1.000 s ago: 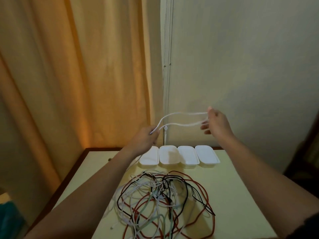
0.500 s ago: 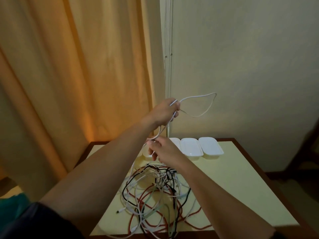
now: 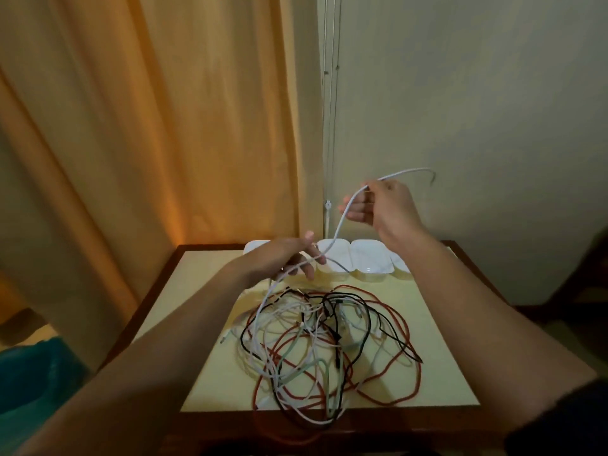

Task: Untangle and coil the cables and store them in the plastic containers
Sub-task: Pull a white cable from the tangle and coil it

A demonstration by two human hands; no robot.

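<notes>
While the right hand [image 3: 383, 205] is pinching the white cable [image 3: 342, 222] up high near its free end, I am keeping the left hand [image 3: 283, 260] lower and closer to me, its fingers curled loosely round the same cable so it can slide through. Holding the two hands apart like this is stretching a clean length between them, which I judge is meant to draw that cable out of the heap before coiling it. Below the left hand the cable is dropping straight into the tangle [image 3: 325, 343] of red, black, white and pale green leads lying on the table [image 3: 210, 324], so most of it is, I think, caught in there. Just beyond the left hand, and under the right one, the white containers [image 3: 371, 261] are sitting in a row along the far edge, within easy reach for stowing; I am seeing nothing in the middle two, and the hands are hiding part of the others.
</notes>
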